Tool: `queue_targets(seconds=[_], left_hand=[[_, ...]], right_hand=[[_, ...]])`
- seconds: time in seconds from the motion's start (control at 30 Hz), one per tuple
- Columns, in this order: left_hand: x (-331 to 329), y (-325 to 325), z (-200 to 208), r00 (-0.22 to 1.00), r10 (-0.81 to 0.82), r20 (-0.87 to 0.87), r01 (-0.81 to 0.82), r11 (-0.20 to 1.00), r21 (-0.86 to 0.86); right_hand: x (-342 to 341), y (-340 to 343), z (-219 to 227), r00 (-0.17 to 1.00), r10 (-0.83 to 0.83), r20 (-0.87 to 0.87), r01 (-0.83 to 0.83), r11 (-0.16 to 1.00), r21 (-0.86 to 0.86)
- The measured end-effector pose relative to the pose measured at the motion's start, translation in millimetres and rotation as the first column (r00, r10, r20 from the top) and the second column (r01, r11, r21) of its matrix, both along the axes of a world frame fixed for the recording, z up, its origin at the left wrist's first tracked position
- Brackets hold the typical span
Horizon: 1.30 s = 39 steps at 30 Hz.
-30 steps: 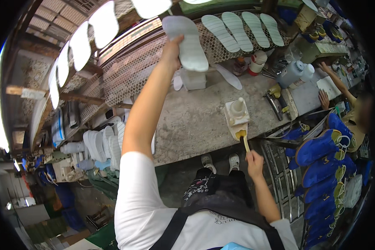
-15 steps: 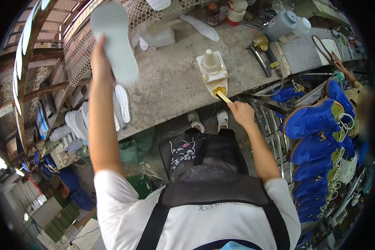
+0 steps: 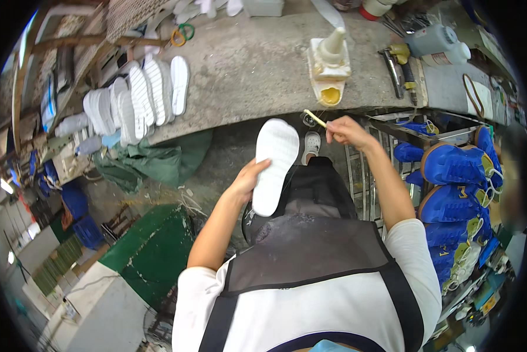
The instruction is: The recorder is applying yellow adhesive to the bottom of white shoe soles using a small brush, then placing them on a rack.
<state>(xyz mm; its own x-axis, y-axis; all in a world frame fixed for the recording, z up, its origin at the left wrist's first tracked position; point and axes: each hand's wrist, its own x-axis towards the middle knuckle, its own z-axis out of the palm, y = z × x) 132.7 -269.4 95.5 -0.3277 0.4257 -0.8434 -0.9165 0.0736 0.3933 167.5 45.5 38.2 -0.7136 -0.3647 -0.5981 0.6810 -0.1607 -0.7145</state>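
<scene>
White shoe sole [image 3: 273,166] sits in the left hand [image 3: 247,182], tread side up, held over the person's lap just in front of the near edge of the tabletop [image 3: 246,70]. The fingers of that hand close around the sole's left rim, near its heel end. The right hand [image 3: 347,130] is pinched shut on a small brush [image 3: 315,118] with a yellowish tip, raised just right of the sole's toe and not touching it. The two hands are apart, with the sole between them. On the tabletop, close to its near edge and above the brush, stands a cream glue holder [image 3: 329,67] with a yellow pool at its front. Toward the left edge of the tabletop a row of white soles [image 3: 140,97] lies overlapping. To the right, blue shoes [image 3: 454,176] sit stacked on a metal rack [image 3: 363,176] beside the person's knee.
</scene>
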Motion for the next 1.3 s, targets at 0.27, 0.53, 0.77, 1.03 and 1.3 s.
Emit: queue_targets(seconds=[0.27,0.53,0.77,1.03,1.3], left_hand=[[-54.3,-2.5,60.6,0.944,0.208,-0.254,-0.099,0.917,0.385],[-68.2,-54.9,94.7,0.790,0.613,-0.028,-0.528,0.702,0.479],[-49.2,-87.2,104.1,0.716,0.697,-0.038,-0.581,0.625,0.522],[0.1,-137.9,67.0,0.888,0.418,-0.193,-0.230,0.766,0.600],[-7.9,-146.5,69.3,0.864,0.279,-0.419,-0.075,0.894,0.442]], right_hand=[[-66.2,-66.9,113.5,0.735,0.484,-0.474,0.008,0.694,0.720],[-33.4,-154.6,136.0,0.550,0.421,-0.721,-0.008,0.866,0.500],[-60.1,-182.2,148.7,0.435,0.533,-0.725,0.170,0.743,0.648],[-105.5,-140.1,166.1,0.550,0.621,-0.558,-0.086,0.707,0.702],[-128.5,-166.7,190.1,0.525,0.719,-0.454,0.085,0.487,0.869]])
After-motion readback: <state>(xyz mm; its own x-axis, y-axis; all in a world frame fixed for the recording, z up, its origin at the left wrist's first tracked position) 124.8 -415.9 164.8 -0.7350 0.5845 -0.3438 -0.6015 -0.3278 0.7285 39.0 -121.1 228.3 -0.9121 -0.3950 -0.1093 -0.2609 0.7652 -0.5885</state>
